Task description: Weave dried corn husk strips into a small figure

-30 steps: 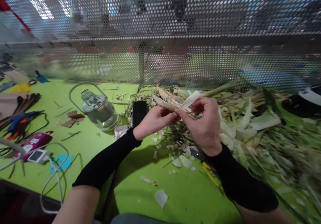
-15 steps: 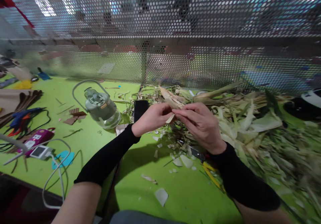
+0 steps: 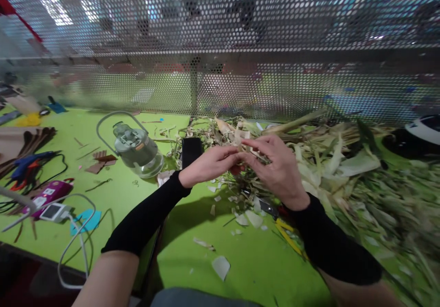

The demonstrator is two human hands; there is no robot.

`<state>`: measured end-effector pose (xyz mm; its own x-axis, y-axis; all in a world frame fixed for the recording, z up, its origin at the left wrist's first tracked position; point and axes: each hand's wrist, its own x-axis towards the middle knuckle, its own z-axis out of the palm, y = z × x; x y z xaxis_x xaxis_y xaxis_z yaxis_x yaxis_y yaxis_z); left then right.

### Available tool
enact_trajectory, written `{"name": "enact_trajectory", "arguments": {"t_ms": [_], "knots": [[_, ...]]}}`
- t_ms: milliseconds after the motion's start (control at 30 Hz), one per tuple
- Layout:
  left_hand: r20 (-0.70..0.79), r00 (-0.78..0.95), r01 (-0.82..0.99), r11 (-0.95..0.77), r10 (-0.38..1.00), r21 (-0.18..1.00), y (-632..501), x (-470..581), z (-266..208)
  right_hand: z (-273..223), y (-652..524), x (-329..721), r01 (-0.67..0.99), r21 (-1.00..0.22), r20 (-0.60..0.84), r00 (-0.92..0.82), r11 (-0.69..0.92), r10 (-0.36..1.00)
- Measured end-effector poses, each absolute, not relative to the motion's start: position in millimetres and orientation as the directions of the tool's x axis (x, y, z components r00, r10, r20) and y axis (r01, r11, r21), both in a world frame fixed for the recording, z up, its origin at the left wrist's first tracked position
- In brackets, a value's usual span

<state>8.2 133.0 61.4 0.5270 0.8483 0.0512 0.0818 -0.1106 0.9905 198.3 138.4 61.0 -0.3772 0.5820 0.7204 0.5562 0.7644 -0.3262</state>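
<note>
Over the heap of dried plant scraps, my left hand (image 3: 220, 162) and my right hand (image 3: 278, 172) meet at the fingertips. My left fingers are closed in a pinch around a small pale piece of corn husk (image 3: 239, 143), mostly hidden by the fingers. The right thumb and index finger close on the same spot from the other side. Behind them leans a pointed, tan husk piece (image 3: 223, 126). Below the right hand lies a dark-headed tool with yellow handles (image 3: 288, 237), partly covered by the forearm. Cut husk bits (image 3: 253, 219) are scattered beneath my hands.
A perforated metal screen (image 3: 137, 82) stands behind the green table (image 3: 192, 270). On the left are a clear water bottle (image 3: 151, 162), black phone (image 3: 191, 151), purple power strip (image 3: 51, 194), white cable (image 3: 80, 238) and blue glue gun (image 3: 25, 162). Corn husks (image 3: 354, 169) pile up on the right.
My right index finger and thumb have parted somewhat and shifted at the left fingertips. The pale husk piece that hung below the fingers now shows above them. The view has shifted slightly.
</note>
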Motion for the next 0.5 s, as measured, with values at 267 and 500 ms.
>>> {"name": "enact_trajectory", "arguments": {"t_ms": [267, 500], "knots": [[-0.059, 0.47, 0.121, 0.002, 0.881, 0.993, 135.6, 10.6, 56.7, 62.5, 135.0, 194.9, 0.378, -0.493, 0.698, -0.367, 0.784, 0.615], [-0.15, 0.533, 0.034, 0.156, 0.833, 0.987, 130.3, 9.9, 64.7, 62.3, 131.5, 195.3, 0.405, -0.643, 0.537, -0.366, 0.65, 0.76]]}}
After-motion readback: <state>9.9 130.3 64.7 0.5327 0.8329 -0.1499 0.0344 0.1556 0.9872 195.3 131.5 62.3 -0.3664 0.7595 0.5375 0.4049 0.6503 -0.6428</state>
